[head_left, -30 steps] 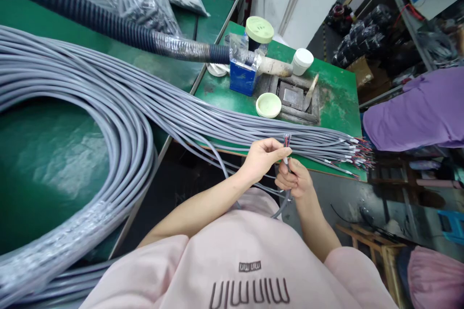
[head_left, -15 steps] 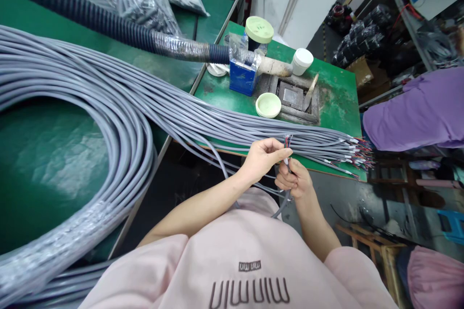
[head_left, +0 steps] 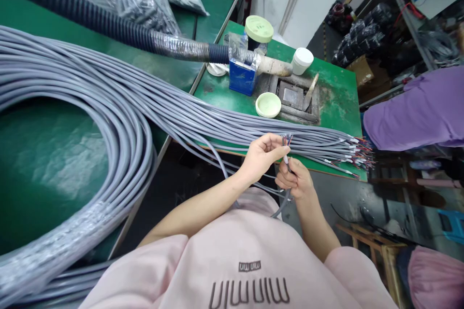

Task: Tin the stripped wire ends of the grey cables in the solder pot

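A grey cable rises from my lap to my two hands, its end pointing away from me. My right hand is closed around it just below the stripped end. Thin coloured wires fan out at the top, and my left hand pinches them between thumb and fingers beside a white wrap. Just beyond my hands, a thick bundle of grey cables lies along the green bench, its stripped wire ends gathered at the right.
Behind the bundle are a pale green lid, a solder pot, a blue box, a white jar and a black hose. A person in purple is at the right.
The coloured wires have spread further apart at their tips. My left thumb and fingers have shifted slightly on them; my right hand keeps its place on the cable.
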Available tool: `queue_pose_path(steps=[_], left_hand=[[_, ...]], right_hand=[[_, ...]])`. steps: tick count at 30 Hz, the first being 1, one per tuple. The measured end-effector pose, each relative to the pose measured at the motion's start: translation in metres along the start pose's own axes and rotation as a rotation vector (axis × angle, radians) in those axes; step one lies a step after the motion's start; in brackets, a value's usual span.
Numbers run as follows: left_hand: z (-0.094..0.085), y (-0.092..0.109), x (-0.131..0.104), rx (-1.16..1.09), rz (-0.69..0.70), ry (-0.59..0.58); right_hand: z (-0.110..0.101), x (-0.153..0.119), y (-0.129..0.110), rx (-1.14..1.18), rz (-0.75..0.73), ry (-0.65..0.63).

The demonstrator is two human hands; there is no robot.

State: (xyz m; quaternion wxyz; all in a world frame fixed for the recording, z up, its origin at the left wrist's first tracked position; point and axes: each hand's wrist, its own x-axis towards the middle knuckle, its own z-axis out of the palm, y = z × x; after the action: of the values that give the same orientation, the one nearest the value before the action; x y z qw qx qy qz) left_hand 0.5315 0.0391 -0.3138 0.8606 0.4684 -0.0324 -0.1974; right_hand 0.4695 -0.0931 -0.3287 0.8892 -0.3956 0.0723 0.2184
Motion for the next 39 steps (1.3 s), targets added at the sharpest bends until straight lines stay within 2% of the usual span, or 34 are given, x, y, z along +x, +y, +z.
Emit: queue_pose_path(steps=[3, 5, 9, 14, 24, 32, 35, 39], left_hand=[[-0.002, -0.001, -0.001, 0.029, 0.156, 0.078], [-0.002, 0.000, -0.004, 0.133, 0.293, 0.112], [-0.003, 0.003, -0.007, 0.418, 0.428, 0.081], [-0.004, 0.005, -0.004, 0.562, 0.413, 0.099], [-0.007, 0.005, 0.001, 0.637, 0.338, 0.143], [-0.009, 0.001, 0.004, 0.487, 0.233, 0.145], [-0.011, -0.002, 0.004, 0.507, 0.272, 0.164], [-0.013, -0.004, -0.003, 0.685, 0.388, 0.158]], right_hand=[[0.002, -0.001, -0.001, -0.029, -0.027, 0.030], [0.004, -0.001, -0.002, -0.048, -0.044, 0.052], [0.006, 0.001, -0.002, -0.087, -0.054, 0.093], [0.010, 0.003, -0.001, -0.121, -0.071, 0.130], [0.013, 0.005, 0.000, -0.203, -0.127, 0.218], [0.012, 0.006, 0.001, -0.251, -0.175, 0.274], [0.010, 0.007, 0.001, -0.235, -0.210, 0.305], [0.012, 0.006, -0.005, -0.314, -0.235, 0.311]])
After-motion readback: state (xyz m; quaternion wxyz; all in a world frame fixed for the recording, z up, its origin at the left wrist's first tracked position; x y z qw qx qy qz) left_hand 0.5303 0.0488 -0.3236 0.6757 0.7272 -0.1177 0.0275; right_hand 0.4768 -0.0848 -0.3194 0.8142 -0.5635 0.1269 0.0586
